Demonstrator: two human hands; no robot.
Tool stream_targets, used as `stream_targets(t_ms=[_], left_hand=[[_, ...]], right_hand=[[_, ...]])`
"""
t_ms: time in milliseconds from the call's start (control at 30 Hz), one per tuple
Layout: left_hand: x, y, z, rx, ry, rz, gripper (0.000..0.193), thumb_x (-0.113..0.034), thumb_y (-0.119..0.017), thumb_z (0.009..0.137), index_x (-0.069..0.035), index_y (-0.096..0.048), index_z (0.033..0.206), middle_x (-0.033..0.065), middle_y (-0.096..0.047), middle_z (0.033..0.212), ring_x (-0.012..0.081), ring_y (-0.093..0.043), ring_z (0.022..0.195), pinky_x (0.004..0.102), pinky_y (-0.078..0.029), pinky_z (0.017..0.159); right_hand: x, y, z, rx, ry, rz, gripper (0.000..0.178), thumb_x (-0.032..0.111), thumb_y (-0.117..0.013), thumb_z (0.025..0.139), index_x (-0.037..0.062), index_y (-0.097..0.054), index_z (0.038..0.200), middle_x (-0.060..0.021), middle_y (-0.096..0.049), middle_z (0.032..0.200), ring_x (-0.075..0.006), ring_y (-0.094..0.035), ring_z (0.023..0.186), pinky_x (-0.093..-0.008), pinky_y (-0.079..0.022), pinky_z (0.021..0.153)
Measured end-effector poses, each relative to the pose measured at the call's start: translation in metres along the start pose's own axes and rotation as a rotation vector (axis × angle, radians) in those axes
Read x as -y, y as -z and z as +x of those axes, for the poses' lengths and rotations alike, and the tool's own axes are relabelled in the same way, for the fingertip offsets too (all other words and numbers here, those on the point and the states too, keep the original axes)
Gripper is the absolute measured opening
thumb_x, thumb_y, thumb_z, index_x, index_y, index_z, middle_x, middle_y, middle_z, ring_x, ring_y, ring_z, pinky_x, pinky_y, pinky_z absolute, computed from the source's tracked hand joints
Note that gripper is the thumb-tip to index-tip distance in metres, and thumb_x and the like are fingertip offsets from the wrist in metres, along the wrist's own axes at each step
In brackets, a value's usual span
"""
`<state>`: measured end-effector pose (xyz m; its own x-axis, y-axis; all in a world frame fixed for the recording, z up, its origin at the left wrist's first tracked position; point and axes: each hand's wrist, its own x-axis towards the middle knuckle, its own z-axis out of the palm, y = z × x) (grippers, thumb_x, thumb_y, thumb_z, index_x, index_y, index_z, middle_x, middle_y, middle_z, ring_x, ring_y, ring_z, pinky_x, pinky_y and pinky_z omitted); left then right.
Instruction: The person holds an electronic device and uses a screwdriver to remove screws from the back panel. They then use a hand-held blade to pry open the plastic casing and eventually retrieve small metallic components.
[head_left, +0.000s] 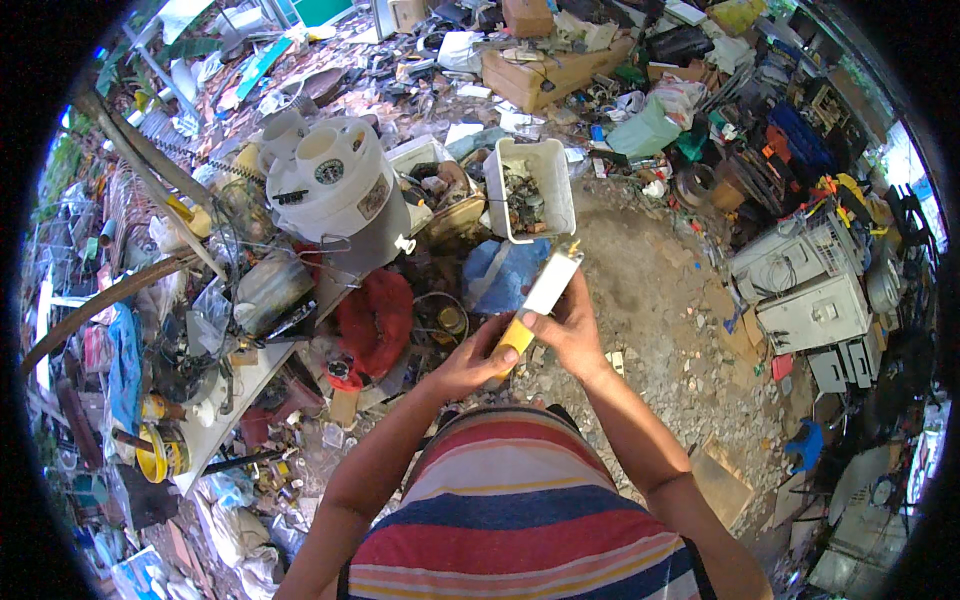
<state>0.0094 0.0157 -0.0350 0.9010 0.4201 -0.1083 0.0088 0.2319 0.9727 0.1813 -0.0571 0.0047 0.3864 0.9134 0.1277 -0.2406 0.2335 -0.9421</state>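
Both hands hold a long, narrow white-and-yellow block (548, 290) in front of my body, tilted with its far end up to the right. Its far half is white with small brass-coloured metal at the tip; the near half is yellow. I cannot make out its exact kind. My left hand (468, 362) closes on the yellow end, its thumb lying on top. Around the white part, from the right side, wraps my right hand (572, 335), its thumb pressed near the middle. Just beyond the block stands a white plastic bin (563, 185) with small scrap pieces inside.
A large white drum (325, 185) stands at the left beside a slanted board (245, 395). A red fabric-like heap (372, 320) and a blue piece (490, 275) lie near the bin. White appliance casings (815, 295) are stacked at the right. Scrap covers much of the ground.
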Motion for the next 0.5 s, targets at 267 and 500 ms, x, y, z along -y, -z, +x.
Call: stream_targets(t_ms=[267,500], left_hand=[[0.024,0.003,-0.011,0.059,-0.007,-0.145,0.080,-0.053,-0.059,0.088,-0.002,-0.031,0.143,0.0077,-0.044,0.132,0.0178,-0.041,0.120,0.0331,-0.032,0.101],[0.021,0.001,-0.016,0.043,-0.046,-0.197,0.082,-0.054,-0.060,0.086,-0.001,-0.031,0.142,0.0076,-0.044,0.131,0.0172,-0.041,0.120,0.0330,-0.033,0.100]], right_hand=[[0.009,-0.020,-0.012,0.008,0.075,-0.193,0.101,0.014,-0.084,0.068,0.0010,-0.019,0.144,-0.0129,-0.045,0.129,-0.0224,-0.046,0.120,-0.0362,-0.038,0.104],[0.015,-0.026,-0.014,0.044,0.065,-0.200,0.105,0.015,-0.084,0.068,0.0003,-0.015,0.146,-0.0139,-0.044,0.131,-0.0231,-0.045,0.123,-0.0367,-0.036,0.105]])
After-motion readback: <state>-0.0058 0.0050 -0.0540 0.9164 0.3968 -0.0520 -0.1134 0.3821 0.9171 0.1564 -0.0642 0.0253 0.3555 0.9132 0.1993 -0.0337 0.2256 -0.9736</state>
